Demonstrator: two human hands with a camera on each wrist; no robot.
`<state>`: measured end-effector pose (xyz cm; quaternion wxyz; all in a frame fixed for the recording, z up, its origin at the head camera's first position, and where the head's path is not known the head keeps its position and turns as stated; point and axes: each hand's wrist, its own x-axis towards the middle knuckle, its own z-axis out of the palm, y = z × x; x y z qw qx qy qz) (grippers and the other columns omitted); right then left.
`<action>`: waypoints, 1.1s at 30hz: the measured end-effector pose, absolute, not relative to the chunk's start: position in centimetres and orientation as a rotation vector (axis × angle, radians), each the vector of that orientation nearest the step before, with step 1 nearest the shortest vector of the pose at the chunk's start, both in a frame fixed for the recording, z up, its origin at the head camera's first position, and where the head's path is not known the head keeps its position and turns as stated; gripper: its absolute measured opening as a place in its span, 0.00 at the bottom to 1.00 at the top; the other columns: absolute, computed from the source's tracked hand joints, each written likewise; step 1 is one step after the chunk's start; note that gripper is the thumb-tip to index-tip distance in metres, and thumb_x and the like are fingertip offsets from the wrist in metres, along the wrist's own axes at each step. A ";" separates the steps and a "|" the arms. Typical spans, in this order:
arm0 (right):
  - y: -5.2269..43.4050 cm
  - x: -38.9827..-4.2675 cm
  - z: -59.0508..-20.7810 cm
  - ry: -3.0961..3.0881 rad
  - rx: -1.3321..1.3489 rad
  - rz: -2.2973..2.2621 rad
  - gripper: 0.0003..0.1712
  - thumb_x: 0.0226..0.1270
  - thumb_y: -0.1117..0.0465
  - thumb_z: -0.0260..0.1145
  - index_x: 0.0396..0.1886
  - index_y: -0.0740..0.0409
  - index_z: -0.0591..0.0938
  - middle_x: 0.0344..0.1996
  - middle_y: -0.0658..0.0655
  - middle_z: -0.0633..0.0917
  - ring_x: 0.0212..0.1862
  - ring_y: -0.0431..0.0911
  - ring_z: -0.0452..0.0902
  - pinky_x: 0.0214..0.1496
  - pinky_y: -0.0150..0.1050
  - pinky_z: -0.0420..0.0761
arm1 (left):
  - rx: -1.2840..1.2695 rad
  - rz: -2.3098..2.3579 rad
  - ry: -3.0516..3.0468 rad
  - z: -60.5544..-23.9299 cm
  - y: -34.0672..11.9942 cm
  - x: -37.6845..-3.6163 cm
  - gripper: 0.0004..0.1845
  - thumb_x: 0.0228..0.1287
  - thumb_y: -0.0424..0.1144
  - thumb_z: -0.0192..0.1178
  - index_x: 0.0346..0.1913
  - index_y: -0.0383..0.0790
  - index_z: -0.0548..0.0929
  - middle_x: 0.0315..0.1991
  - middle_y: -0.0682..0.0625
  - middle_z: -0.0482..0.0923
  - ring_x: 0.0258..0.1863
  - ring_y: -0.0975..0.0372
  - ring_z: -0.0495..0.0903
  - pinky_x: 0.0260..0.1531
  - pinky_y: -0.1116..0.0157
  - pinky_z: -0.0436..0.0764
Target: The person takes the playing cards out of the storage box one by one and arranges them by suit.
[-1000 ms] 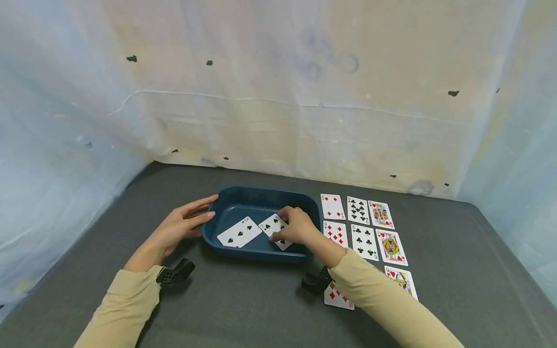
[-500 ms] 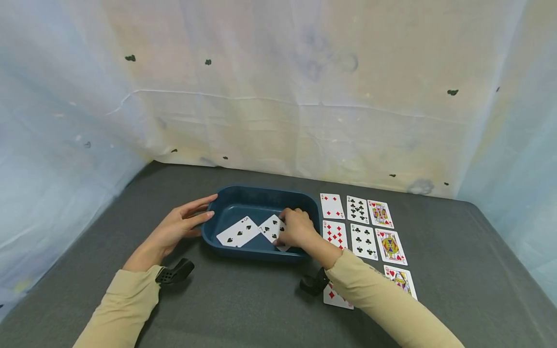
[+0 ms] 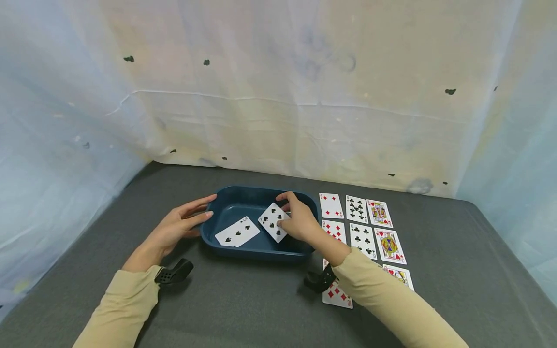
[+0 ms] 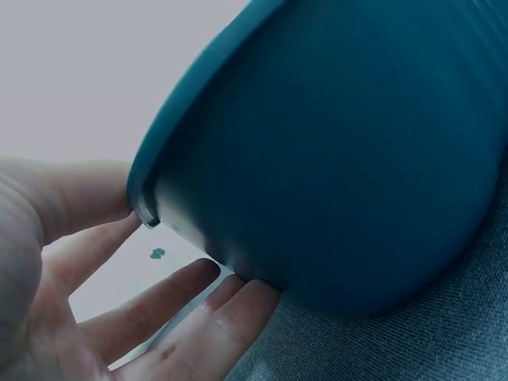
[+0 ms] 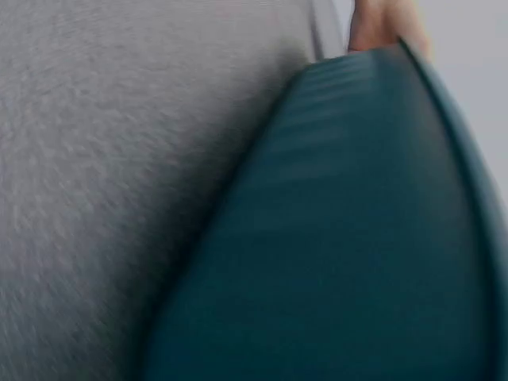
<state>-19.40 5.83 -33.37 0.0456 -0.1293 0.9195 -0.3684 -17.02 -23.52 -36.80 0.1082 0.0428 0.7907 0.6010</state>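
A dark blue tray sits on the grey table. Inside it lies a spade card face up. My right hand pinches a second spade card and holds it tilted, lifted above the tray floor. My left hand rests with straight fingers against the tray's left wall; in the left wrist view the fingers touch the tray's outer wall. The right wrist view shows only the tray's outer wall, blurred, and a fingertip above its rim.
Right of the tray, face-up cards lie in rows on the table: a diamond card, a club card, a king and others below. One diamond card lies under my right forearm. A draped cloth backdrop closes the far side.
My right hand has raised the second spade card off the tray floor and tipped it up. The left hand and the other spade card have stayed put.
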 end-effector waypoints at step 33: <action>15.7 -20.8 -31.6 2.702 -0.276 -1.516 0.32 0.60 0.59 0.69 0.65 0.56 0.73 0.60 0.62 0.75 0.55 0.54 0.73 0.44 0.32 0.77 | 0.100 1.739 2.336 -36.4 -23.4 -16.8 0.36 0.67 0.52 0.59 0.74 0.52 0.59 0.75 0.41 0.49 0.73 0.44 0.52 0.57 0.43 0.71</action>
